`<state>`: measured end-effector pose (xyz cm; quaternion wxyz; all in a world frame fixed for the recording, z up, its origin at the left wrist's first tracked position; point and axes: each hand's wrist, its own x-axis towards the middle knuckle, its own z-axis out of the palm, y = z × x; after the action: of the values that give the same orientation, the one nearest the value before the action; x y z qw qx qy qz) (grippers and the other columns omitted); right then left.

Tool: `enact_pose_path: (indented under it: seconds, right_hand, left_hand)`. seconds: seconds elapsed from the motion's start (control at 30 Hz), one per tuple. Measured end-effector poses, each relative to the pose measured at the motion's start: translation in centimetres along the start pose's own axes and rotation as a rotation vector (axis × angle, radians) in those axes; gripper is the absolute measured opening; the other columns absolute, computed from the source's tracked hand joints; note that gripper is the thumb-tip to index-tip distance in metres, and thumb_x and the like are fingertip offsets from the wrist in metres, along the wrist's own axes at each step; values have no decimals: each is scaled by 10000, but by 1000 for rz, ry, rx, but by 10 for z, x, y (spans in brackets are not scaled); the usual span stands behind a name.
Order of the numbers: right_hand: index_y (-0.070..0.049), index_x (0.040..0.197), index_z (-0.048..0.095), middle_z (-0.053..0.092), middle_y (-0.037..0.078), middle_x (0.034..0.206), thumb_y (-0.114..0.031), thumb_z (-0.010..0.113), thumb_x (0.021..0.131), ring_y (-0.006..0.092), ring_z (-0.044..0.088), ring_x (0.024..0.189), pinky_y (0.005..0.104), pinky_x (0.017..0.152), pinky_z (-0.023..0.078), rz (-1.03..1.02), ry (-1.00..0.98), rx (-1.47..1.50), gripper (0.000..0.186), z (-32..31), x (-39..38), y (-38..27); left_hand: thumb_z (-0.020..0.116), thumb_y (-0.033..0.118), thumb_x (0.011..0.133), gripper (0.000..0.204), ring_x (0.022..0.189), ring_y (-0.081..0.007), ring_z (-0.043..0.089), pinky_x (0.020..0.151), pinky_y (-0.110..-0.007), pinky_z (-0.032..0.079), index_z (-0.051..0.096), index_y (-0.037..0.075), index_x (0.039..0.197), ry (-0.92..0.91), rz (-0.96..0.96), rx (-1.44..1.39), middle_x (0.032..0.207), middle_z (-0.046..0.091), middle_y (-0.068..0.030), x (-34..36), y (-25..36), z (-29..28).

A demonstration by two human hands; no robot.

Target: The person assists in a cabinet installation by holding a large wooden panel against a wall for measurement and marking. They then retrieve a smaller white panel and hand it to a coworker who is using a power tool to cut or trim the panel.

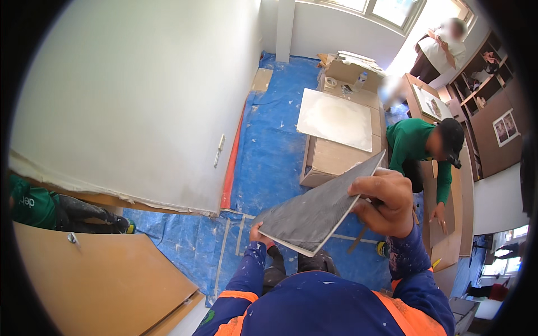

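A large dark grey tile (pixel 316 215) with a pale edge is held up tilted in front of my body, its streaked face showing. My right hand (pixel 386 199) grips the tile's right edge, thumb and bent fingers closed on either side of it. At the tile's left end, lower down, my left hand (pixel 259 235) holds the edge, and some of its fingers are hidden behind the tile. Both sleeves are dark blue with orange bands and pale specks.
Blue sheeting (pixel 269 129) covers the floor. Ahead stands a bench (pixel 342 159) with a white board (pixel 336 119), a tape roll (pixel 331 83) and a bottle (pixel 361 79). A co-worker (pixel 412 140) in green leans over boards at right. A wooden door (pixel 101 274) is at left.
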<state>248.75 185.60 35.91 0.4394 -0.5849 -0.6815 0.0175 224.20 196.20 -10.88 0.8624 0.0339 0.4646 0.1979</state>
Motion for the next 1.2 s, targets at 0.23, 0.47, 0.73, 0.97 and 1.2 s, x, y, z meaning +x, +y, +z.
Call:
enact_pose_path:
  seconds: [0.23, 0.47, 0.73, 0.97, 1.2]
  right_hand:
    - [-57, 935, 686, 662, 74, 672, -96, 849, 689, 233, 616, 530, 319, 504, 444, -121, -28, -47, 298, -37, 98, 75]
    - [-52, 974, 653, 680, 111, 698, -93, 791, 798, 274, 664, 581, 332, 542, 499, -91, 70, -6, 227, -46, 177, 162]
    - [-19, 986, 655, 705, 118, 729, -32, 791, 784, 224, 700, 608, 294, 551, 509, -53, 110, -118, 244, -18, 284, 268]
    - [-14, 979, 658, 713, 116, 723, -32, 817, 765, 173, 703, 601, 252, 534, 482, 142, 205, -287, 268, -11, 375, 369]
    - [6, 1001, 638, 712, 101, 706, 15, 822, 733, 83, 573, 507, 224, 490, 405, 163, 307, -377, 325, -36, 448, 493]
  left_hand:
    - [444, 192, 917, 545, 1301, -429, 512, 1152, -546, 351, 461, -102, 1374, -110, 59, -45, 1400, 532, -277, 77, 63, 95]
    - [390, 289, 1004, 518, 1262, -350, 571, 1040, -508, 490, 463, -70, 1370, -301, 115, -129, 1368, 558, -255, 122, 139, 216]
    - [377, 308, 1025, 486, 1290, -356, 549, 1070, -517, 469, 491, -14, 1371, -501, 78, -21, 1364, 576, -226, 187, 243, 376]
    - [331, 280, 1032, 473, 1284, -351, 555, 1099, -504, 439, 506, -55, 1316, -584, -87, 184, 1364, 569, -226, 266, 346, 508]
    - [303, 243, 1023, 503, 1274, -375, 553, 1133, -502, 427, 412, -101, 1373, -658, -174, 240, 1374, 526, -279, 381, 406, 639]
